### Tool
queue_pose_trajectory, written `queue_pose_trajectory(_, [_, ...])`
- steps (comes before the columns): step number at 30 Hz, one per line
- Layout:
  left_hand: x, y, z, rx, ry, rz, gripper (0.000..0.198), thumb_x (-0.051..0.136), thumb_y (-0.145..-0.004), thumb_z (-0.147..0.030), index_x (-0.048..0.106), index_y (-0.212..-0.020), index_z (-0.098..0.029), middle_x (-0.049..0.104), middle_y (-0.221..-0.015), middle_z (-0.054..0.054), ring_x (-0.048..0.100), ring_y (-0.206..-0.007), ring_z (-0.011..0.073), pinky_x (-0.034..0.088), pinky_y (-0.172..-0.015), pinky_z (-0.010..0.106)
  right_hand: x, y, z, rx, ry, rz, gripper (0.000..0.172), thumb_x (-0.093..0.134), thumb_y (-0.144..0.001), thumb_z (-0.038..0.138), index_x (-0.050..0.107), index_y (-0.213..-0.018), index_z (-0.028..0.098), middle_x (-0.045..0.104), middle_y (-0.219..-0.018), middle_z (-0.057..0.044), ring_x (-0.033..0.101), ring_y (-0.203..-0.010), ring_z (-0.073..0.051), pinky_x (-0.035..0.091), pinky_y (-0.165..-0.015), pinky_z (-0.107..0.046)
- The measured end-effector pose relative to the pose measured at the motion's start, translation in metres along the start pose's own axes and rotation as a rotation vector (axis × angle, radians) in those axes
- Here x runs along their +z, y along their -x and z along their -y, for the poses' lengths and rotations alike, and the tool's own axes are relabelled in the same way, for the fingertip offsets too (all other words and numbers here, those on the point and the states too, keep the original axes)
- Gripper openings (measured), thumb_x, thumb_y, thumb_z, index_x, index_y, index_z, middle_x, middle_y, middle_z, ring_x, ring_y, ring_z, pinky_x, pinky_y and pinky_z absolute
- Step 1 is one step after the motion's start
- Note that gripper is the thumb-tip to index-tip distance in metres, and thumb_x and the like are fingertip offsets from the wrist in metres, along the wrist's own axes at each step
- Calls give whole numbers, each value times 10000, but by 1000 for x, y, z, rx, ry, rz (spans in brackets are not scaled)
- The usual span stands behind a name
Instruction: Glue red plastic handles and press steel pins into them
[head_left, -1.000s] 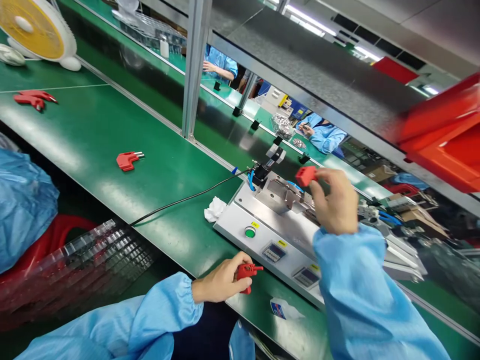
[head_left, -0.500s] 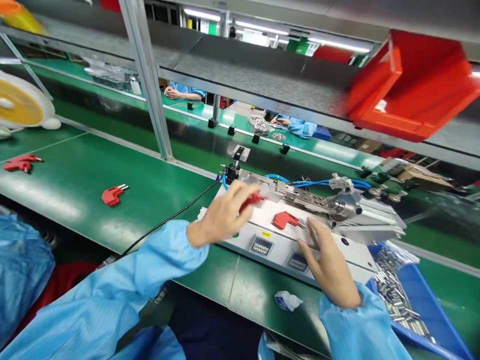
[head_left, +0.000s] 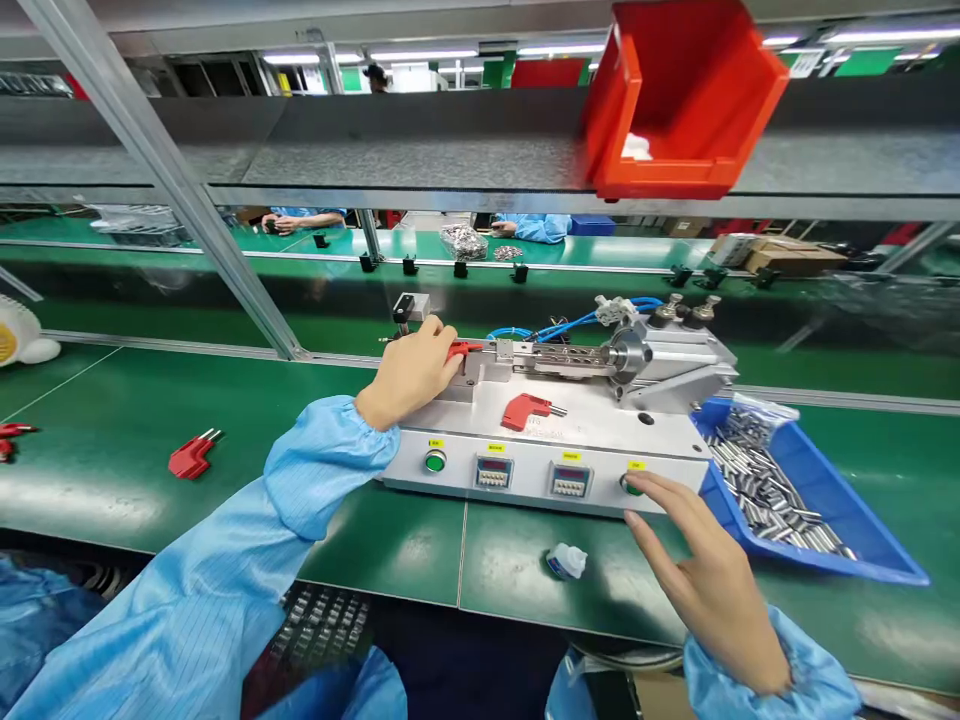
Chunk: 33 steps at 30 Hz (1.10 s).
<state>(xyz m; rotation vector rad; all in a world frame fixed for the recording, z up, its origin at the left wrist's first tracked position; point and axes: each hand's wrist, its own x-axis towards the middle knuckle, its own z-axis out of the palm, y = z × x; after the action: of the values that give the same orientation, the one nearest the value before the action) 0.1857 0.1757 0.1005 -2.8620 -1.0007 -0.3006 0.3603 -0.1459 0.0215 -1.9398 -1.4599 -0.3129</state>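
Observation:
My left hand (head_left: 415,372) is closed on a red plastic piece (head_left: 463,349), holding it at the left end of the metal fixture on the bench machine (head_left: 525,445). Fingers cover most of that piece. My right hand (head_left: 701,570) has its fingers apart and holds nothing; a fingertip is at the right green button (head_left: 631,485) on the machine's front, and I cannot tell whether it presses. Another red piece with a metal pin (head_left: 525,411) lies on the machine's white top. A second green button (head_left: 435,461) sits at the front left.
A blue bin (head_left: 840,510) of metal pins stands right of the machine. On the green bench lie a red piece (head_left: 191,457) at left and a small white bottle (head_left: 566,561) in front. An orange-red bin (head_left: 682,110) is on the overhead shelf. Co-workers' hands show across the bench.
My left hand has brought the red piece to the fixture's left end. My right hand has moved from beside the loose red piece down to the right green button. The view has turned right.

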Motion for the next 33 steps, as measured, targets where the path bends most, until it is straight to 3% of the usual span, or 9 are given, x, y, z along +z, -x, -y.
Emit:
queue_pose_trajectory(8, [-1,0,12,10,40,-1,264,444,-1080,-242,697,-1125,-184,656,-1209,83,719,-1000,250,538,-783,333,21,-12,8,-31,-75,-35,272,582,-1029,336,672,-1278,271,736,-1215,-112,719,-1140,-308,601,-1024,-489])
queue_pose_trajectory(10, [6,8,13,18,67,-49,269,446,-1081,-238,707,-1096,-178,669,-1207,87,721,-990,245,530,-755,323,22,-9,9,-7,-55,-66,255,578,-1029,328,686,-1254,272,735,-1170,-112,722,-1102,-307,600,-1008,-493])
queue_pose_trajectory(14, [36,50,10,99,192,-401,287,441,-1084,-239,705,-990,-178,709,-1116,94,718,-936,213,529,-760,304,24,3,0,96,99,-223,272,596,-1019,340,703,-1248,240,701,-1117,-140,699,-1051,-310,593,-957,-482])
queue_pose_trajectory(17, [60,88,10,266,299,-647,238,489,-1081,-246,680,-949,-193,715,-936,62,703,-836,190,527,-769,285,29,6,-11,129,110,-184,289,583,-1021,357,705,-1238,212,672,-1102,-145,698,-988,-286,607,-901,-442])
queue_pose_trajectory(19, [69,106,11,344,281,-607,209,512,-1080,-243,667,-951,-190,700,-859,45,682,-757,185,508,-714,287,30,3,-17,152,69,-152,250,574,-1025,358,717,-1172,214,663,-1056,-123,697,-883,-251,619,-839,-411])
queue_pose_trajectory(21, [71,117,10,374,190,-476,237,492,-1096,-258,663,-949,-185,689,-827,38,661,-695,187,472,-648,304,29,-2,-21,180,27,-148,206,591,-1024,369,718,-1094,222,658,-979,-89,677,-788,-222,623,-780,-391])
queue_pose_trajectory(26, [61,119,13,353,122,-245,299,396,-1121,-256,666,-999,-214,720,-904,29,677,-697,183,414,-577,317,14,-14,-30,170,-115,-17,196,657,-1010,408,707,-1038,221,663,-913,-52,671,-717,-183,629,-713,-347])
queue_pose_trajectory(29, [59,117,13,294,184,-187,253,415,-1103,-237,655,-1023,-241,724,-927,10,690,-722,179,410,-575,309,12,-15,-33,173,-122,-6,187,660,-1010,401,713,-1032,223,660,-897,-50,677,-719,-183,633,-705,-345])
queue_pose_trajectory(33, [63,117,10,207,287,-176,184,470,-1069,-229,637,-992,-239,705,-905,7,679,-725,182,430,-601,303,23,-10,-29,197,-58,-99,148,655,-1002,361,711,-1040,229,658,-925,-59,673,-743,-188,634,-729,-359])
